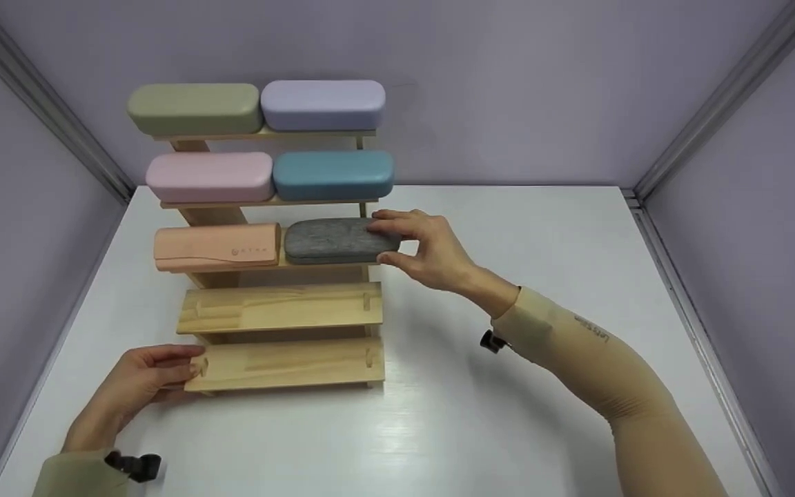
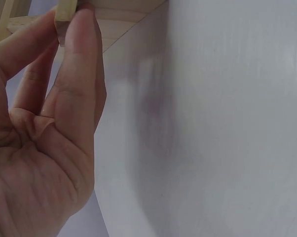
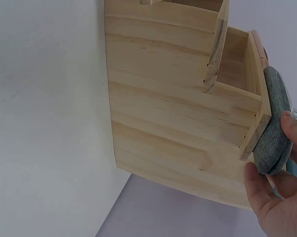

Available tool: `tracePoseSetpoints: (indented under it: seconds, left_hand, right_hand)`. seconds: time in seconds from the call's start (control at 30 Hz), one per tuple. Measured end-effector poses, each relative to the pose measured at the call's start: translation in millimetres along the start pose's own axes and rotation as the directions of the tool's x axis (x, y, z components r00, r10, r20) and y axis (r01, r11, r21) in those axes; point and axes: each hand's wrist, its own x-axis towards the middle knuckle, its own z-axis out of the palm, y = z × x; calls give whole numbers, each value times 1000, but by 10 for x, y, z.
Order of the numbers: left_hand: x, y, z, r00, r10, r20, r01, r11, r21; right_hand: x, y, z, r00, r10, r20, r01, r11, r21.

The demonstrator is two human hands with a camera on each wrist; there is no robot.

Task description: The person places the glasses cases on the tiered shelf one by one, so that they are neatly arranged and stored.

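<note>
A grey fabric-textured glasses case [image 1: 328, 241] lies on the right half of the middle tier of a stepped wooden rack [image 1: 280, 307]. My right hand [image 1: 439, 255] grips its right end between thumb and fingers. In the right wrist view the grey case rests against the tier's edge, with fingertips [image 3: 259, 185] touching its end. At the lower left, my left hand [image 1: 139, 379] pinches the left end of the lowest tier. The left wrist view shows the thumb and fingers meeting on that board's edge.
To the left of the grey case sits a peach case [image 1: 214, 248]. Higher tiers carry a pink case [image 1: 210, 177], a teal case [image 1: 334, 176], a green case [image 1: 194, 109] and a lilac case [image 1: 323, 105]. The rack stands on a white table [image 1: 508, 235] between pale walls.
</note>
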Motion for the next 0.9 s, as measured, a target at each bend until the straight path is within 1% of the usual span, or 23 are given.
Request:
tracePoseSetpoints:
  seconds: [0.13,0.27,0.33,0.43,0.53,0.63,0.67,0.7,0.73,0.77,0.83,0.9]
  left_hand:
    - [-7,8,-1,1000,2,6,-2,1000,0]
    - [-15,34,22,1000,14,-12,-13,999,34]
    - [-22,47,43,999,30,-27,-29,998,61]
    - [-37,64,89,996,64,-57,-57,992,115]
    - [-68,97,165,990,101,-99,-83,982,172]
    - [-127,160,255,981,147,-130,-109,959,262]
    - [-155,193,289,977,160,-138,-112,946,304]
    - [-186,230,322,974,175,-141,-115,927,356]
    - [-218,272,356,971,191,-141,-117,901,418]
    - [-252,319,389,969,206,-139,-115,868,483]
    - [-320,421,460,965,229,-130,-104,784,612]
    - [-388,513,534,962,244,-121,-85,692,717]
  right_hand:
    - [5,16,10,1000,5,0,-5,1000,6]
    - [4,14,-4,1000,5,-1,-5,1000,17]
    - [0,19,-18,1000,4,1,-4,1000,9]
    - [-26,35,-55,1000,2,-1,-2,1000,-8]
    - [-90,64,-121,1000,-1,-16,0,1000,-29]
    - [-200,102,-224,999,-2,-40,1,999,-44]
    - [-245,119,-263,999,-1,-47,-2,999,-52]
    - [-294,141,-303,999,1,-53,-4,998,-59]
    - [-349,164,-348,999,7,-54,-11,998,-69]
    - [-406,188,-392,998,20,-52,-24,996,-81]
    - [-526,237,-480,997,51,-49,-56,994,-98]
    - [-650,280,-566,996,83,-46,-88,990,-108]
